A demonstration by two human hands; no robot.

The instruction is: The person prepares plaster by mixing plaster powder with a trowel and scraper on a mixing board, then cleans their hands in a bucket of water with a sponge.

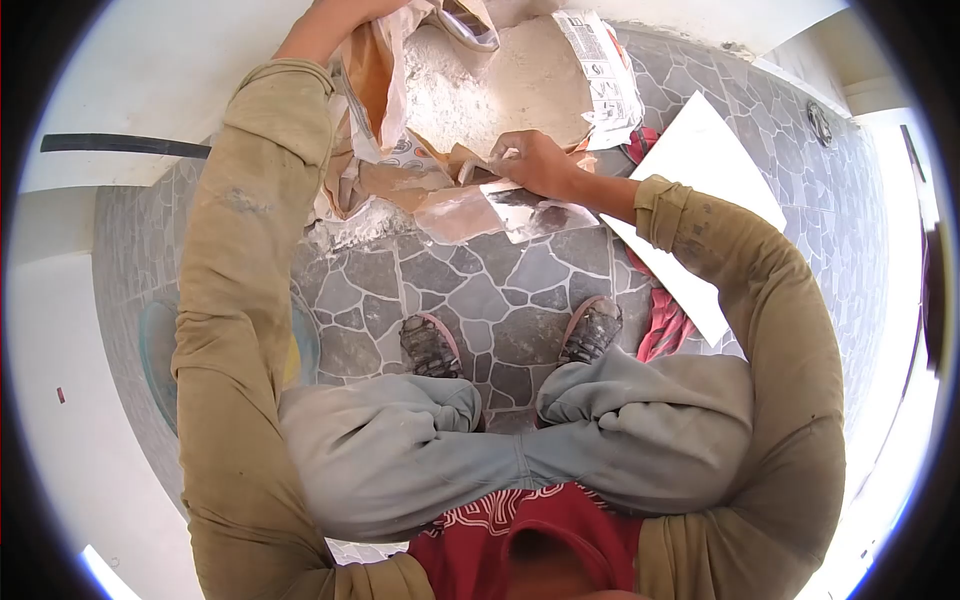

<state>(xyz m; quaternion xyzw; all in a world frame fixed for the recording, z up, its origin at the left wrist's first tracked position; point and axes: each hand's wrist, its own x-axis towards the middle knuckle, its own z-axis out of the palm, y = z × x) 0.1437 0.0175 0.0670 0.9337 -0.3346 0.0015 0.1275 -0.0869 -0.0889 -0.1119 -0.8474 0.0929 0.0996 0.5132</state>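
sitting on the grey stone-patterned floor (470,297) right in front of the feet is a torn-open brown-and-white paper bag (610,95), with loose off-white powder (470,90) piled inside. its near edge is gripped by the right hand (535,165), fingers curled in on the torn paper. the left hand (368,7) is mostly cut off up top by the bag's left side, so its grip can't be told. some powder's been spilled below the bag's left corner, and a flat white board (690,190) is laid to the right, partly over crumpled red cloth (665,325).
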